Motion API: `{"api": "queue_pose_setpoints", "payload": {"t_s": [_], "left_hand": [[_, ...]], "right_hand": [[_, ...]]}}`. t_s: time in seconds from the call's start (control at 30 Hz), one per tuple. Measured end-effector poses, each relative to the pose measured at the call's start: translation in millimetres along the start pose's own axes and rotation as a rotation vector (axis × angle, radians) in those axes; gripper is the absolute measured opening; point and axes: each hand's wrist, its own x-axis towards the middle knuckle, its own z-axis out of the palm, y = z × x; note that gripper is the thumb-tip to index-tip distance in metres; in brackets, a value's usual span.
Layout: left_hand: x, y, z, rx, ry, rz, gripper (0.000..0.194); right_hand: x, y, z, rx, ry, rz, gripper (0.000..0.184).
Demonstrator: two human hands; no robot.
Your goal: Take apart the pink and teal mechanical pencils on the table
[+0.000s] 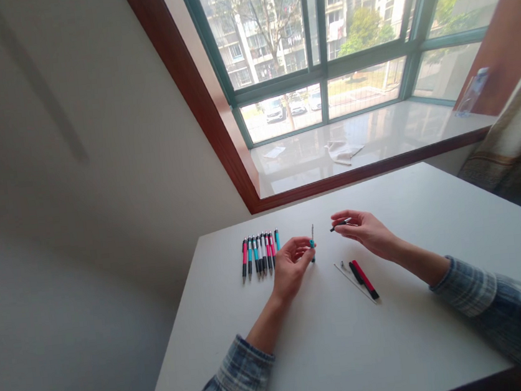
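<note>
My left hand [292, 266] pinches a teal pen barrel [313, 253] upright over the table, with a thin grey piece, perhaps a spring or refill end, sticking out of its top. To the right and a little apart, my right hand [363, 229] is closed on a small black pen part [340, 225] with a light section. Below that hand lie a red pen barrel [364, 279], a short black pen piece [356, 272], a thin white refill [356, 284] and a tiny metallic part [343, 266]. Left of my left hand, several pens [257, 255] in pink, teal and white lie side by side.
The white table [399, 343] meets the wall [145, 171] at its far left. Behind it, a window sill [299, 169] carries a crumpled cloth [344, 151], a paper [275, 152] and a clear bottle [472, 93]. A curtain [511, 129] hangs at the right.
</note>
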Motion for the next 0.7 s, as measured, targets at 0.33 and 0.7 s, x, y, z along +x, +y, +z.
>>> {"api": "queue_pose_setpoints", "payload": {"t_s": [0.33,0.7], "left_hand": [[0.4,-6.1,-3.6,0.051,-0.049,-0.048,0.025],[-0.3,-4.2,-5.2,0.063,-0.071,-0.042,0.028]], "right_hand": [[0.6,-9.3,-1.1,0.153,0.027,-0.07,0.041],[-6.1,-16.5,3.7,0.139,-0.038,-0.114,0.04]]}}
